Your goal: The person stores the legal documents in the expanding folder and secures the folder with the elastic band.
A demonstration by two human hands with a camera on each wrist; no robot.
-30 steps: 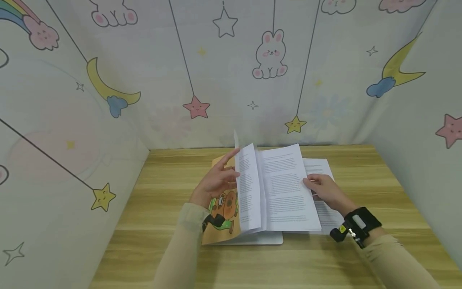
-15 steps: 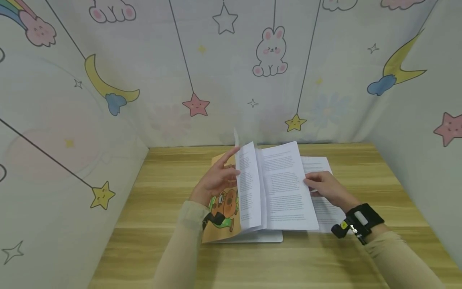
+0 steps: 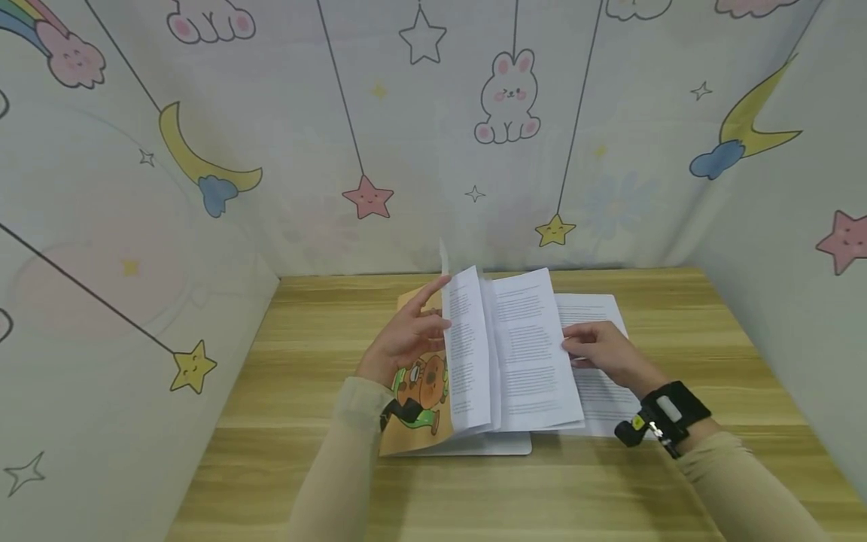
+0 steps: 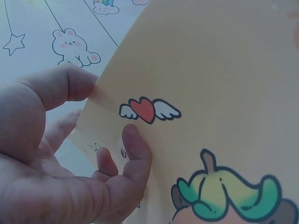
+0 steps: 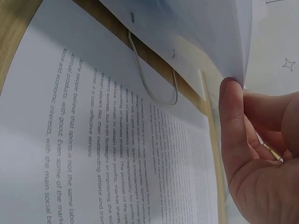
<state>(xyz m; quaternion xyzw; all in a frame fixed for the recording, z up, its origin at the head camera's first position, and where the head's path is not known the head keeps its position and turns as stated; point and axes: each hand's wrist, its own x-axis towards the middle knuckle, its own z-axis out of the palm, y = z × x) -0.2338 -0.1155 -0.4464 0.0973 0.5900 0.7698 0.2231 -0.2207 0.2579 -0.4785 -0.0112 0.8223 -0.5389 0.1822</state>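
A folder with an orange cartoon cover stands partly raised, with printed sheets along its inner side. My left hand holds the cover and sheets at their left edge; in the left wrist view its fingers lie against the cover's winged-heart picture. A printed sheet slants to the right, and my right hand pinches its right edge between thumb and finger. Beneath it, another printed page lies flat. The right wrist view shows a thin pale loop coming from the lifted sheets' underside.
The wood-grain table extends around the papers. A white fabric backdrop with cartoon rabbits, stars and moons rises behind and at both sides. The folder's pale bottom edge shows below the sheets.
My right hand has shifted slightly left, bringing the sheet's right edge with it. More of the flat page beneath now shows. The left hand stays in place on the cover.
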